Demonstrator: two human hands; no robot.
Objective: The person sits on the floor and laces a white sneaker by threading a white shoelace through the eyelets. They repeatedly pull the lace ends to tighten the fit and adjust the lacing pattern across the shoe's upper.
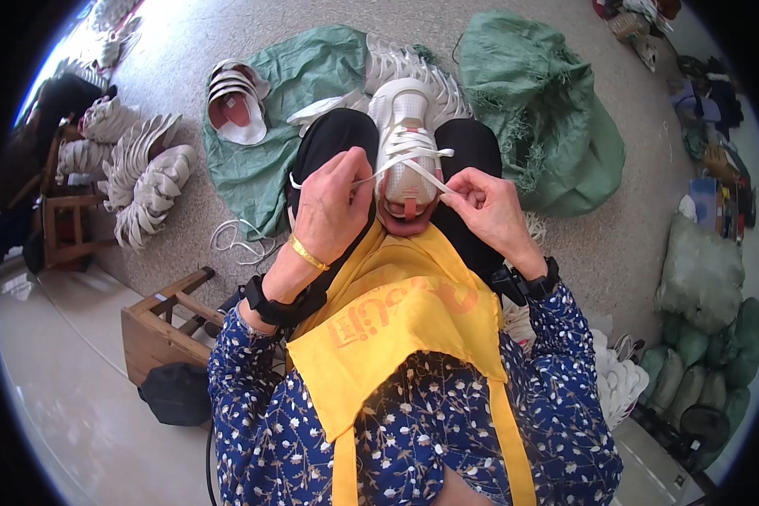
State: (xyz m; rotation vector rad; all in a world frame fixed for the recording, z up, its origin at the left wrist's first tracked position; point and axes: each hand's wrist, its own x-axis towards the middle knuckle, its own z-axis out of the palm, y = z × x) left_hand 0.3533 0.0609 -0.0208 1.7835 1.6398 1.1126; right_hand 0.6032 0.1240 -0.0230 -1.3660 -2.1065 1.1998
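Note:
A white sneaker is held between my knees, its toe pointing away from me and its reddish lining showing at the heel end. White shoelace runs through its upper eyelets and crosses over the tongue. My left hand is closed on one lace end, left of the shoe. On the other side my right hand pinches the other end between thumb and fingers, drawing that strand fairly straight. A yellow apron covers my lap just below the shoe's heel.
Stacked white shoe uppers lie on a green sheet; more uppers sit beyond the sneaker. A green sack stands right. At left are shoe piles and a wooden stool. Loose laces lie on the floor.

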